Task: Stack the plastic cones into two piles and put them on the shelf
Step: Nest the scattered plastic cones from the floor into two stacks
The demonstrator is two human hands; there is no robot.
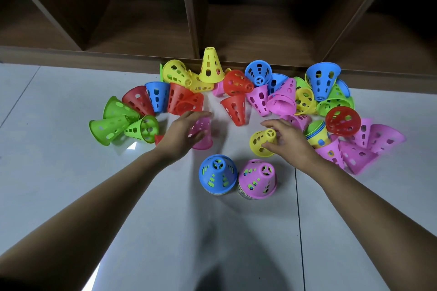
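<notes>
Shelf point(142, 30): dark wood, open compartments running across the far edge, holding none of the cones as yet; its upper part is being cut off by the frame. Floor point(71, 184): pale tiles, serving as the sorting ground. Loose cones point(236, 92): red, green, blue, yellow and pink, lying in an arc along the shelf's foot, most tipped on their sides, one yellow one standing upright; they are overlapping too much to count. Blue-topped pile point(217, 177) and pink-topped pile point(257, 178): standing upright just beside each other, nearest the person, probably placed there so each hand is feeding one; green is showing through the slots, but the number nested inside is not readable. Left hand point(184, 134): fingers curling round a pink cone point(203, 134), which is blurring and half covered by the palm. Right hand point(288, 137): fingertips pinching a yellow cone point(262, 143) near its narrow end, judged a grip suited to dropping it over a pile. Short nested stack point(316, 134): lying on its side behind the right hand, partly hidden. Red fragment point(159, 138): peeking out behind the left wrist, mostly hidden.
</notes>
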